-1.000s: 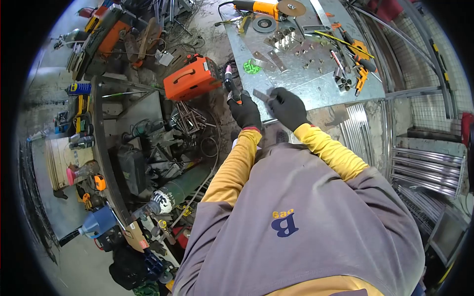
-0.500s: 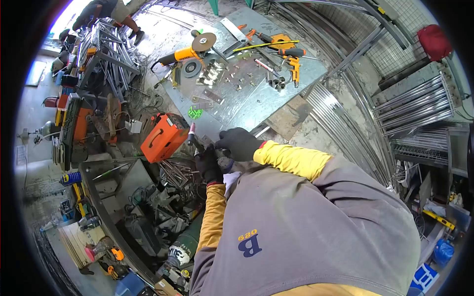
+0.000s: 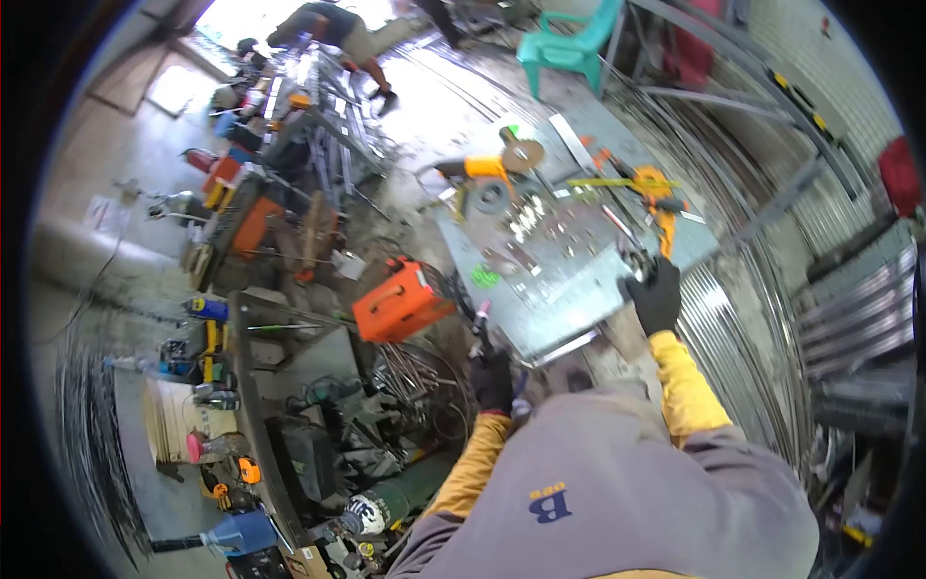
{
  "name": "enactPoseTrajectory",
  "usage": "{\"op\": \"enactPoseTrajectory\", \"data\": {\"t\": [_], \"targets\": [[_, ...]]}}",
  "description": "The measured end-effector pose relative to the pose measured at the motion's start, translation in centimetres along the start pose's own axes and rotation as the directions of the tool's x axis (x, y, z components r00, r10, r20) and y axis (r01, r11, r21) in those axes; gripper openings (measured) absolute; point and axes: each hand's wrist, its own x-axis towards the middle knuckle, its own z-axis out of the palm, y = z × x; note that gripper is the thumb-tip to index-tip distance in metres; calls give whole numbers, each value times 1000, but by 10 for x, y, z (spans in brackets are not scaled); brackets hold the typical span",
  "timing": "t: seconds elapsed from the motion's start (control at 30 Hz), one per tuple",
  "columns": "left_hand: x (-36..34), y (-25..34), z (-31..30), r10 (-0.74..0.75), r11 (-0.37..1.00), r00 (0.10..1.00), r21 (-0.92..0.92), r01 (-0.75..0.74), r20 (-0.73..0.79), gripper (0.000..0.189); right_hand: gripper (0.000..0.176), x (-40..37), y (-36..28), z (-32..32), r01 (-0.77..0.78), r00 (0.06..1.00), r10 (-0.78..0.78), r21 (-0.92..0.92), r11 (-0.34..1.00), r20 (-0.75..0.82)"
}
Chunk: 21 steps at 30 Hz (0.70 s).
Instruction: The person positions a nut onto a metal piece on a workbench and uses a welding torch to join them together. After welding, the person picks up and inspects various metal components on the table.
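Note:
My left hand, in a black glove, is closed around a welding torch with a pink nozzle, pointing up beside the orange welding machine. Reaching over the right edge of the metal table is my right hand, also gloved in black. Its thumb and fingers are apart, close by a cluster of short shiny tube pieces. Blur hides whether they touch. Small metal plates and pieces lie on the tabletop, with a green item near its left edge.
An angle grinder, a tape measure and a yellow-orange drill-like tool lie on the table. Long metal tubes line the floor at right. A scrap bin stands at left. Another person bends at the back near a green chair.
My right hand has left my left hand's side and reached forward and right to the tube pieces. My left hand keeps the torch. The head view has shifted.

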Motion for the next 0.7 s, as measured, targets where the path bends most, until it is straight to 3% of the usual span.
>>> {"op": "enactPoseTrajectory", "data": {"t": [0.03, 0.13, 0.33, 0.47, 0.57, 0.6, 0.7], "targets": [[-10, 18, 4, 14, 982, 1000, -187, -15, -7, 37, 62, 2, -1, 2, 34, 999, -34, -24, 999, -4], [-20, 49, 2, -79, 988, 996, -133, 74, -33, 49, 63, 5, 5, 11, 84, 995, -86, -38, 996, -57], [-12, 62, 3, 21, 996, 999, -86, -25, -46, 50, 49, 6, 5, 10, 129, 992, -130, -110, 985, -1], [-3, 41, 7, 30, 996, 998, -80, -34, -48, 51, 40, 11, 14, 10, 154, 987, -157, -112, 982, -17], [-2, 32, 7, 33, 991, 999, -126, -37, -36, 53, 36, 15, 37, 14, 35, 999, -35, 259, 965, -2], [-2, 30, 7, 35, 997, 998, -71, -38, -50, 52, 37, 16, 36, 9, -61, 997, 45, 322, 945, 56], [1, 23, 7, 35, 999, 997, -36, -38, -63, 51, 38, 3, 26, -2, -70, 996, 41, 380, 922, 84]]}}
